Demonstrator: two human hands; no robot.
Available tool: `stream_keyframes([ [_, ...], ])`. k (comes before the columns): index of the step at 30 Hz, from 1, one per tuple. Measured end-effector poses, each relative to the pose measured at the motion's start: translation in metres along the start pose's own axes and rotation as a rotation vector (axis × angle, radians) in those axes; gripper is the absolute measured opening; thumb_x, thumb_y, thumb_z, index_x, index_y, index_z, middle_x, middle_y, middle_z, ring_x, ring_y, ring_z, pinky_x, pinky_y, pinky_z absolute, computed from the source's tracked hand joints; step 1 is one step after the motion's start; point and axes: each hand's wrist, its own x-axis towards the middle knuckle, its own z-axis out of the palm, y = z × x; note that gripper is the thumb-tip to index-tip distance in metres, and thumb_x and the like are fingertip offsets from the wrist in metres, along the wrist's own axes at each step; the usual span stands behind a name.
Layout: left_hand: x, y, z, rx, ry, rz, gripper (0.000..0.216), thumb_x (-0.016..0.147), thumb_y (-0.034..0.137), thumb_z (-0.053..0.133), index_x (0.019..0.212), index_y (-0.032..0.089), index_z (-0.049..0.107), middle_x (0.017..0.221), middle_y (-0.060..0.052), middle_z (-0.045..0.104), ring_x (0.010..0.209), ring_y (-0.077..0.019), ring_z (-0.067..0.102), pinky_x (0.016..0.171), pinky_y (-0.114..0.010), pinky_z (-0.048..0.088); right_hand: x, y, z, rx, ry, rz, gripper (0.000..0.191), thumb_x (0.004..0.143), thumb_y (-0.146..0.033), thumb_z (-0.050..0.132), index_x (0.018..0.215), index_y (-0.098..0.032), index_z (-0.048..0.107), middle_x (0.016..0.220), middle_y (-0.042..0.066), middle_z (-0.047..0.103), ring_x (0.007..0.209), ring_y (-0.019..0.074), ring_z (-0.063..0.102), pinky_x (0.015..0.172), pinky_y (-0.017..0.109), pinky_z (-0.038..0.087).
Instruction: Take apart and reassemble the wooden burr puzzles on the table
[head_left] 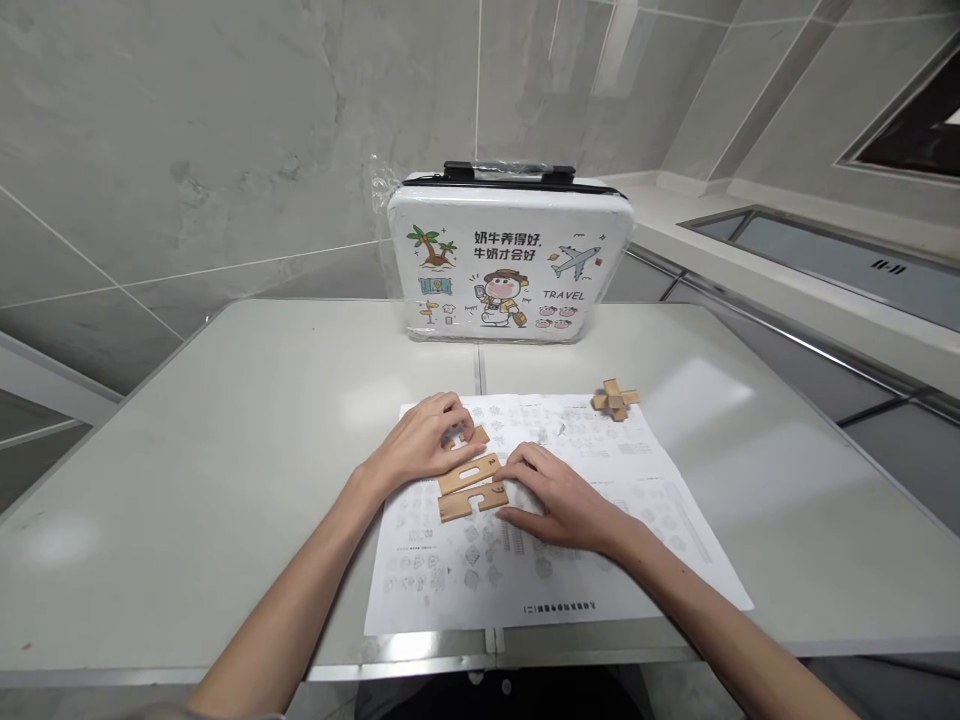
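Note:
My left hand (429,437) has its fingers curled over a small wooden puzzle piece (481,436), mostly hidden under them. Just below it lies a flat wooden piece with an oblong slot (451,481), marked with a dark 2. Next to that is a notched wooden piece (453,508) with a dark mark at its right end. My right hand (553,497) has thumb and index finger closed about that right end. All these pieces are on a large printed sheet (600,580) with faint diagrams.
An assembled wooden cross-shaped puzzle (616,400) sits at the sheet's upper right corner. Behind the sheet a white cartoon-printed case (510,265) in clear plastic stands on the light folding table (225,450). A grey tiled wall and a counter (720,250) lie beyond.

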Motion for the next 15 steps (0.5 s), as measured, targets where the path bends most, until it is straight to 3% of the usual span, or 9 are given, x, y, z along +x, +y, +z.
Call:
stream_keyframes([
  [3, 0.000, 0.005, -0.002, 0.016, -0.035, 0.075, 0.037, 0.093, 0.055, 0.072, 0.079, 0.021, 0.066, 0.097, -0.006, 0.062, 0.091, -0.0226, 0.056, 0.083, -0.034, 0.042, 0.000, 0.000, -0.001, -0.003, -0.015, 0.017, 0.021, 0.103, -0.034, 0.067, 0.118, -0.022, 0.059, 0.107, 0.009, 0.061, 0.095, 0.0265, 0.057, 0.080, 0.041, 0.051],
  [7, 0.000, 0.010, -0.004, 0.053, -0.069, 0.119, 0.036, 0.086, 0.056, 0.079, 0.082, 0.021, 0.068, 0.094, -0.005, 0.059, 0.090, -0.0228, 0.054, 0.084, -0.037, 0.040, -0.001, 0.000, -0.005, 0.046, -0.027, 0.040, 0.018, 0.105, -0.034, 0.066, 0.116, -0.022, 0.059, 0.104, 0.007, 0.060, 0.093, 0.0242, 0.056, 0.079, 0.038, 0.049],
  [15, 0.001, 0.015, 0.002, 0.040, -0.099, 0.144, 0.034, 0.093, 0.044, 0.069, 0.070, 0.020, 0.062, 0.088, -0.006, 0.062, 0.086, -0.0231, 0.053, 0.082, -0.038, 0.041, -0.002, -0.002, -0.010, 0.110, -0.036, 0.076, 0.010, 0.104, -0.032, 0.066, 0.104, -0.023, 0.060, 0.099, 0.006, 0.060, 0.090, 0.0233, 0.056, 0.076, 0.036, 0.048],
])
